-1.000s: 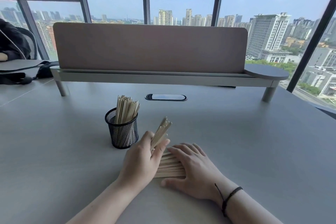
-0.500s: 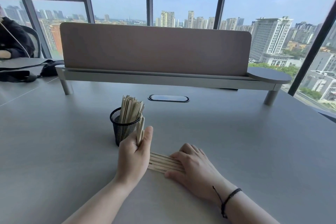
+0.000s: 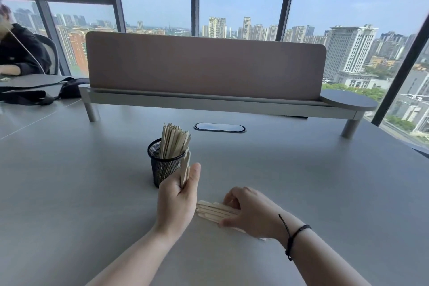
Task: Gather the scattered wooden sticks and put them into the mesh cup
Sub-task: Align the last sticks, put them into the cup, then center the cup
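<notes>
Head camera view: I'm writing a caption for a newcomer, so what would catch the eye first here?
Probably the black mesh cup at table centre, bristling with upright wooden sticks. Right beside it the left hand holds a small bundle of sticks upright, while the right hand rests on flat sticks lying on the grey table.

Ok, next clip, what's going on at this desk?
A person is collecting wooden sticks into a black mesh cup that already holds a bundle standing upright. The left hand grips a small bunch of sticks upright right beside the cup, not yet dropped in. The right hand lies over the remaining sticks, which lie flat in a row on the grey desk.
</notes>
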Available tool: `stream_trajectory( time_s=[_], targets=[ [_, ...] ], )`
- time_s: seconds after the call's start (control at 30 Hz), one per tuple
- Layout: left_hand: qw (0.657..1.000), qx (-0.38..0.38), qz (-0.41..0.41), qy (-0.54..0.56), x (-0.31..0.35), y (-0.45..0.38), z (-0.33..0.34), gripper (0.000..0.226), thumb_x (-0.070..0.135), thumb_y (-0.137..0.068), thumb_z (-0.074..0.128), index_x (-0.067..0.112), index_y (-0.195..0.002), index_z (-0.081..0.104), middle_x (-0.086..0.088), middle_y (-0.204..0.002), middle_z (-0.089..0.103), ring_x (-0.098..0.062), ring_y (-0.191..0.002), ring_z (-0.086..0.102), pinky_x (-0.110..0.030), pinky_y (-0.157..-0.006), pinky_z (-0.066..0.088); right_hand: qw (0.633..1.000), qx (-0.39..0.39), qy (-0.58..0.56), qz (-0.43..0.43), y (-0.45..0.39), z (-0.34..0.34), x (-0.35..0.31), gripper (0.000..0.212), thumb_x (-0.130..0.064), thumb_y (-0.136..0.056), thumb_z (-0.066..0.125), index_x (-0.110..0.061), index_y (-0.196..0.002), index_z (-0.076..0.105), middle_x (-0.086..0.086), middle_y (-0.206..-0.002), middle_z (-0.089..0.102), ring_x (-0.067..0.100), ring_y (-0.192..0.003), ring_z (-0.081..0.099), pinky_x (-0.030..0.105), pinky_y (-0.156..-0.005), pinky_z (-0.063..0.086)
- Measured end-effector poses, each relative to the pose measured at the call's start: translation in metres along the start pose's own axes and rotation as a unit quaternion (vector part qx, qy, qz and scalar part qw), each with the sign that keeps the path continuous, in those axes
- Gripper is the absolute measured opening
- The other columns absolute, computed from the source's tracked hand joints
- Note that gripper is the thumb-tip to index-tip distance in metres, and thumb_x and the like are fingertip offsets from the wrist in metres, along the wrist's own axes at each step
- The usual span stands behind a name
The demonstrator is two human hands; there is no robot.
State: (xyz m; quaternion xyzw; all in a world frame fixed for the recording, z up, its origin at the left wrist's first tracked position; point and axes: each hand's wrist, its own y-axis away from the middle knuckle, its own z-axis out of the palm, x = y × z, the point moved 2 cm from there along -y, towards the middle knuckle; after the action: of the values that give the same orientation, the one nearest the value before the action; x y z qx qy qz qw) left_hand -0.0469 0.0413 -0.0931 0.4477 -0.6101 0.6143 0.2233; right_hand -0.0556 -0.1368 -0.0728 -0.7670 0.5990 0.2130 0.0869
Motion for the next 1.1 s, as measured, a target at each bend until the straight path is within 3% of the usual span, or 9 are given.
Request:
stream_trajectory(
  time_s=[0.2, 0.37, 0.47, 0.6, 0.73, 0.87, 1.1],
  targets=[
    [0.998, 0.015, -0.054, 0.028, -0.01, -0.003, -0.001, 0.06, 0.053, -0.092, 0.056, 0.014, -0.064, 0.021, -0.018, -0.057, 0.021, -0.031, -0.051, 0.022, -0.045, -0.046, 0.026, 1.0, -0.006, -0.013, 0.014, -0.003, 0.001, 0.001, 0.041, -0.048, -0.073, 0.078, -0.024, -0.104, 0.066, -0.007, -0.101, 0.064, 0.014, -0.094, 0.059, 0.029, -0.083, 0.049],
    [0.998, 0.018, -0.057, 0.021, -0.013, -0.004, 0.0, 0.062, 0.054, -0.091, 0.057, 0.009, -0.065, 0.023, -0.023, -0.058, 0.024, -0.034, -0.05, 0.026, -0.047, -0.045, 0.029, 1.0, 0.006, -0.009, 0.013, 0.002, 0.003, 0.001, 0.037, -0.048, -0.076, 0.076, -0.025, -0.101, 0.064, -0.006, -0.102, 0.062, 0.014, -0.093, 0.058, 0.028, -0.077, 0.047],
    [0.998, 0.016, -0.059, 0.029, -0.013, -0.004, -0.001, 0.061, 0.052, -0.092, 0.058, 0.011, -0.064, 0.023, -0.021, -0.058, 0.022, -0.033, -0.051, 0.023, -0.046, -0.046, 0.027, 0.999, 0.03, -0.019, -0.003, 0.005, 0.005, 0.0, 0.028, -0.042, -0.08, 0.072, -0.027, -0.101, 0.061, -0.011, -0.093, 0.058, 0.012, -0.089, 0.056, 0.024, -0.071, 0.042],
    [0.998, 0.009, -0.055, 0.026, -0.009, -0.003, 0.0, 0.06, 0.051, -0.092, 0.057, 0.01, -0.064, 0.022, -0.02, -0.058, 0.022, -0.031, -0.051, 0.023, -0.044, -0.046, 0.026, 0.999, 0.037, -0.025, -0.013, 0.007, 0.006, 0.001, 0.034, -0.04, -0.08, 0.072, -0.027, -0.111, 0.064, -0.011, -0.095, 0.061, 0.011, -0.088, 0.056, 0.022, -0.072, 0.042],
    [0.999, -0.002, -0.041, 0.023, -0.005, -0.002, 0.0, 0.06, 0.049, -0.092, 0.057, 0.009, -0.063, 0.024, -0.02, -0.057, 0.024, -0.029, -0.051, 0.025, -0.04, -0.048, 0.025, 0.999, 0.041, -0.018, -0.02, 0.009, 0.006, 0.001, 0.022, -0.034, -0.081, 0.064, -0.022, -0.098, 0.068, -0.003, -0.094, 0.067, 0.017, -0.087, 0.061, 0.026, -0.068, 0.045],
    [1.0, -0.015, -0.015, 0.001, -0.002, 0.0, 0.001, 0.06, 0.047, -0.092, 0.055, 0.003, -0.061, 0.029, -0.018, -0.053, 0.032, -0.029, -0.049, 0.031, -0.04, -0.048, 0.029, 0.999, 0.032, 0.011, -0.039, 0.01, 0.009, 0.001, 0.019, -0.039, -0.086, 0.059, -0.02, -0.093, 0.061, 0.001, -0.099, 0.059, 0.024, -0.093, 0.057, 0.033, -0.077, 0.046],
    [1.0, -0.015, -0.017, 0.005, 0.0, -0.001, 0.001, 0.061, 0.051, -0.091, 0.053, 0.001, -0.06, 0.034, -0.009, -0.05, 0.032, -0.014, -0.049, 0.032, -0.03, -0.05, 0.027, 0.995, 0.097, -0.001, -0.038, 0.009, 0.01, 0.003, 0.016, -0.038, -0.097, 0.047, -0.024, -0.092, 0.042, -0.003, -0.086, 0.054, 0.026, -0.08, 0.048, 0.035, -0.065, 0.037]
  ],
)
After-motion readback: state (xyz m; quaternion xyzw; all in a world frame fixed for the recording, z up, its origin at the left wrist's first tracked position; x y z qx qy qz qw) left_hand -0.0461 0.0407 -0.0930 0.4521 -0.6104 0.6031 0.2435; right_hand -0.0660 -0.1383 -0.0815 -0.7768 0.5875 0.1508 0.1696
